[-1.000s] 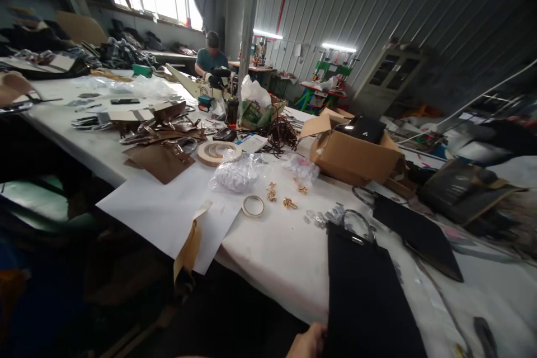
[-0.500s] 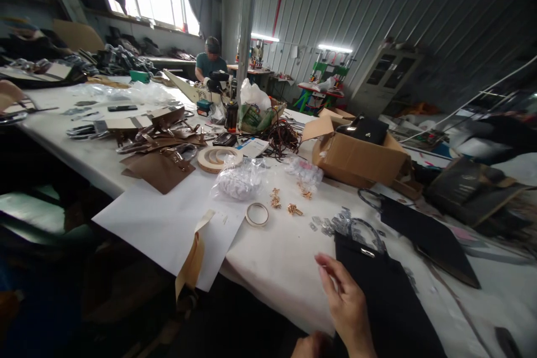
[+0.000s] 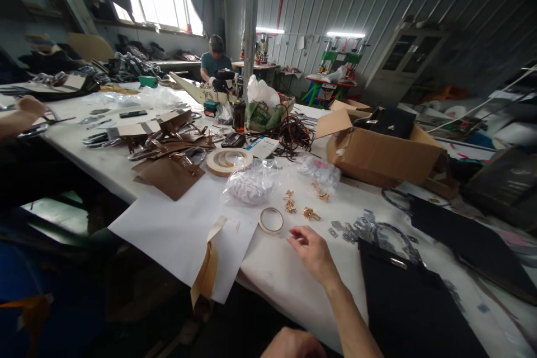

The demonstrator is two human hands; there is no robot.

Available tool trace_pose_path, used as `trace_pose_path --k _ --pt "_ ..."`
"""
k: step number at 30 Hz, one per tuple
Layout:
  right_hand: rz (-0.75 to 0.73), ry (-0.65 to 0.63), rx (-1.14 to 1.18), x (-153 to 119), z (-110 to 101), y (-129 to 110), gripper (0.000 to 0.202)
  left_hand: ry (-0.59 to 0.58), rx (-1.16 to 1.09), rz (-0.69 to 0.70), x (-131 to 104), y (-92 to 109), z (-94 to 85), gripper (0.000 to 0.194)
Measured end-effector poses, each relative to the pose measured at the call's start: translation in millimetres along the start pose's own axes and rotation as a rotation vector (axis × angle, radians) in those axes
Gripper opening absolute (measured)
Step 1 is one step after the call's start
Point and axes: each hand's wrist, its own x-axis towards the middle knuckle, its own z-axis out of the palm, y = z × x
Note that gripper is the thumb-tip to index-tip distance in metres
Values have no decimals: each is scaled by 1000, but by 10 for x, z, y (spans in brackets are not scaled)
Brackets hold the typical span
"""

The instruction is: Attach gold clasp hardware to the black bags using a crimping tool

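Note:
My right hand [image 3: 311,251] is over the front part of the white table, just right of a roll of tape [image 3: 271,220]. Its fingers are loosely bent with a small gap at the tips, and nothing shows between them. My left hand [image 3: 293,344] is at the bottom edge, cut off by the frame, its fingers hidden. Small gold metal pieces [image 3: 310,213] lie beyond my right hand. To the right are small silver plates [image 3: 350,230] and a black bag piece [image 3: 411,302] with a handle and a metal fitting.
Clear plastic bags [image 3: 249,183], larger tape rolls [image 3: 229,160] and brown pieces [image 3: 170,176] lie further left. An open cardboard box [image 3: 384,154] stands at the back right. White paper [image 3: 184,229] overhangs the table's front edge. Another person's hand [image 3: 29,109] is at far left; a person sits behind.
My right hand has moved left and forward, from beside the black bag piece to near the tape roll. My left hand shows slightly further left. The view has shifted a little.

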Motion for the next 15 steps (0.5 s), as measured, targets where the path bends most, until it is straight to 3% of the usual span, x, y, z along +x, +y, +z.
trace_pose_path --k 1,5,6,8,10,13,15 --pt "13 -30 -40 27 56 -12 28 42 121 88 -17 127 -140 17" --pt "104 -5 -212 32 290 -53 23 531 519 408 39 705 -847 27" --pt "116 22 -240 19 348 -59 22 563 615 471 91 816 -1032 32" --pt "131 84 -255 -7 452 -67 22 534 798 529 229 958 -1359 40" --pt "135 143 -248 -25 531 -69 22 397 938 579 381 999 -1596 43" --pt "120 201 -249 -39 590 -59 24 196 1035 588 579 955 -1779 35" --pt "96 216 -264 -60 602 -43 24 153 1069 547 679 911 -1830 27"
